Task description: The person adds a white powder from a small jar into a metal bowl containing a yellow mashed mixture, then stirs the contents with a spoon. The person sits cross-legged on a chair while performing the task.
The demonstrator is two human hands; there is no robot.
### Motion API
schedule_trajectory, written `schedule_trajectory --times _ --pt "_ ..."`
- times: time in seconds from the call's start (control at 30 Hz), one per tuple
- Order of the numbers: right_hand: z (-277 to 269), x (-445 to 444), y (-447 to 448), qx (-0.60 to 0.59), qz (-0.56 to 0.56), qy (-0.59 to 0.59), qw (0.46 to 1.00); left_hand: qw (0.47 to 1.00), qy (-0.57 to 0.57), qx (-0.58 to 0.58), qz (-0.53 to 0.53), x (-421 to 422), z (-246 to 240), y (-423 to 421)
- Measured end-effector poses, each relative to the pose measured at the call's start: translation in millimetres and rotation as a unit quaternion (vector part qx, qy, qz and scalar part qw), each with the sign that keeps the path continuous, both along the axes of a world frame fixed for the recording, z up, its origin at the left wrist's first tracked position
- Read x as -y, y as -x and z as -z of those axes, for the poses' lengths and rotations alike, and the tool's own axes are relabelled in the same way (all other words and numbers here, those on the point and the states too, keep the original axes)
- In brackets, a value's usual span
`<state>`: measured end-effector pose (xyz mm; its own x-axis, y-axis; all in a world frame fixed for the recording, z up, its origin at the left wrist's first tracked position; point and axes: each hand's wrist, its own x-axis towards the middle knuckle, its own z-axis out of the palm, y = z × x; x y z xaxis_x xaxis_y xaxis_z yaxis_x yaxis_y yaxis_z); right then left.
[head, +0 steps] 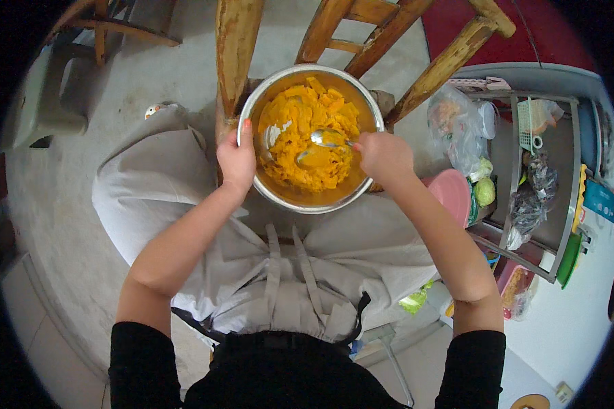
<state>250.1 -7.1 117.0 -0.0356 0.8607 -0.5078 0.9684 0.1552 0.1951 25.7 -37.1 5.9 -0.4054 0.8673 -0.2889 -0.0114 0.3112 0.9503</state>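
Observation:
A round stainless steel bowl (286,203) rests on a wooden chair or stool in front of my knees. Inside it lies an orange-yellow mash (309,168), probably pumpkin, partly smooth, with some firmer pieces (337,105) towards the far side. My left hand (237,159) grips the bowl's left rim, thumb over the edge. In my right hand (386,157) is a metal spoon (327,138), held over the bowl's right side with its tip at the mash. The fingers hide most of the spoon's handle.
Wooden chair legs and rungs (238,56) rise just beyond the bowl. To the right stand a pink basin (447,194) and a metal rack (511,168) with plastic bags and a cabbage (484,191). A pale plastic stool (51,102) is at the far left.

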Motion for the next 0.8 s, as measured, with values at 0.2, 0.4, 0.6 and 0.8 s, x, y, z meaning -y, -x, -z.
schedule_trajectory --times 0.2,0.4,0.6,0.8 --pt "0 11 4 0.006 -0.016 -0.008 1.0 0.999 0.022 0.028 -0.008 -1 -4 -1" --pt "8 15 -12 0.01 -0.014 -0.157 0.987 0.999 0.029 0.024 -0.013 1 -7 -2" --pt "11 37 9 0.046 0.008 -0.002 0.999 0.998 0.053 0.03 -0.007 -1 -3 -1" --pt "21 7 10 -0.096 0.141 -0.08 0.982 0.999 0.002 0.049 -0.003 -1 2 -1"
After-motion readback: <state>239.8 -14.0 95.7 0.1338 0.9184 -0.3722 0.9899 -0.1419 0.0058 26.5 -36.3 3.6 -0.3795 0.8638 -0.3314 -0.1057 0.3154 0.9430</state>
